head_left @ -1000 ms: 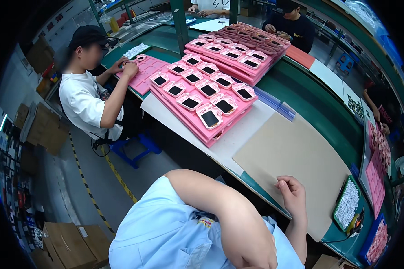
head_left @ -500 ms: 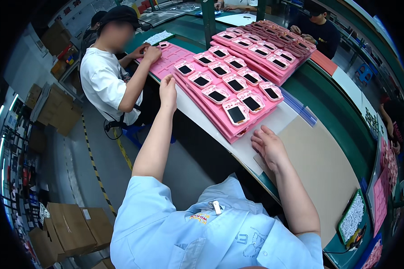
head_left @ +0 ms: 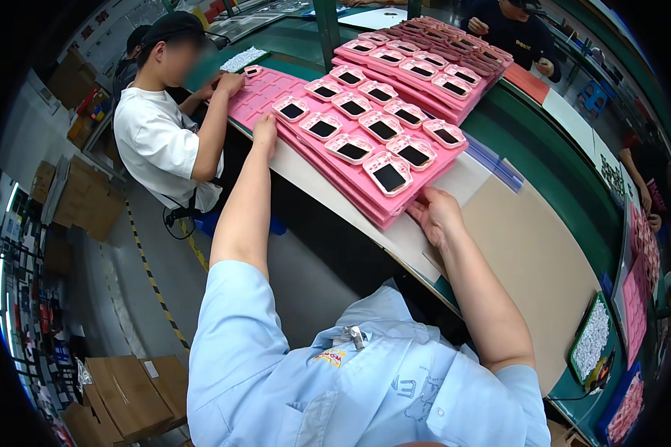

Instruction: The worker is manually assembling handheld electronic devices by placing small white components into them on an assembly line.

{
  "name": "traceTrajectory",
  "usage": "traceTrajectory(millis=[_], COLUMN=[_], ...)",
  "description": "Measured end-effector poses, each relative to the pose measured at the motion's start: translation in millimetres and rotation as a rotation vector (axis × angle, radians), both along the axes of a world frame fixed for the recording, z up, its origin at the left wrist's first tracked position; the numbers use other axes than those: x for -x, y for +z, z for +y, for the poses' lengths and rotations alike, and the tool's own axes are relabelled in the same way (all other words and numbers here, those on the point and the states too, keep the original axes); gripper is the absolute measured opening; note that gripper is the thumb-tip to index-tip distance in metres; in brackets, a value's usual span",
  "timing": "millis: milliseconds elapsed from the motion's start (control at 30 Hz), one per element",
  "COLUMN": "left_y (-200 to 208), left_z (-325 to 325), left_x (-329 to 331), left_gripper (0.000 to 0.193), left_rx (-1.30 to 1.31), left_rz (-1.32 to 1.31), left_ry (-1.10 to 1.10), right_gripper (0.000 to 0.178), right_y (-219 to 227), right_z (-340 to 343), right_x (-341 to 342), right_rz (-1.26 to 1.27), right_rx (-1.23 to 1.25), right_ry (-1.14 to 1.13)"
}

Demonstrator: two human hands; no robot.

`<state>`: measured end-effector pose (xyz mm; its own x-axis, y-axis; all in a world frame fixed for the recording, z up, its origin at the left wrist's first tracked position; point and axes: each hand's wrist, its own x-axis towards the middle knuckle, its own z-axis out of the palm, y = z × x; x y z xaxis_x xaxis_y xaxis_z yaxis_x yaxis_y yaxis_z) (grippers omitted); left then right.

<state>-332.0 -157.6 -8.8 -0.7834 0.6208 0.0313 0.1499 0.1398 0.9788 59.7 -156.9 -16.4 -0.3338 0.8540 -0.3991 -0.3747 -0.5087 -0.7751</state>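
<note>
A stack of pink foam trays (head_left: 328, 158) lies on the bench in front of me. On its top tray sit several pink-and-white handheld device housings (head_left: 382, 127) with dark screens. My left hand (head_left: 265, 134) is at the stack's left side, fingers together and closed on the tray edge. At the near right corner, my right hand (head_left: 435, 212) has its fingers curled against the edge of the stack; some fingertips are hidden there.
To the left, a co-worker in a white shirt (head_left: 160, 138) handles a piece over a partly filled pink tray (head_left: 272, 86). Another loaded tray stack (head_left: 417, 71) stands behind. A beige board (head_left: 533, 257) covers the bench to my right, near a green tray of white parts (head_left: 590, 339). Cartons (head_left: 130, 395) stand on the floor.
My right hand has moved in from beside the stack to its near right corner, its fingers curling. My left hand has come down onto the left edge. The view has shifted slightly.
</note>
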Motion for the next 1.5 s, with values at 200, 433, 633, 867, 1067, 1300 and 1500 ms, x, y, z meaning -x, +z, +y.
traceTrajectory(millis=[200,433,633,867,1067,1300,1500], left_y=[-7,-42,30,13,-13,-14,-17], left_z=[1,-4,13,4,29,35,36], left_x=[-4,-64,-93,-173,-183,-183,-190], left_gripper=[0.034,0.031,0.032,0.031,0.031,0.029,0.028], left_rx=[0.022,-0.031,-0.096,-0.041,-0.033,0.019,0.073], left_rz=[0.125,0.008,-0.074,-0.16,-0.215,-0.234,-0.086], left_ry=[-0.012,-0.116,-0.277,-0.415,-0.607,-0.768,-0.806], right_gripper=[0.023,0.027,0.028,0.028,0.028,0.03,0.039], right_y=[9,6,57,42,12,-16,0], right_z=[14,21,26,2,5,-1,-8], right_x=[-29,-91,-109,-174,-189,-214,-236], right_rz=[-0.027,-0.215,-0.195,-0.317,-0.362,-0.438,-0.266], right_rx=[-0.017,-0.124,-0.216,-0.181,-0.142,-0.016,-0.061], right_ry=[0.028,-0.005,-0.148,-0.366,-0.604,-0.899,-0.773])
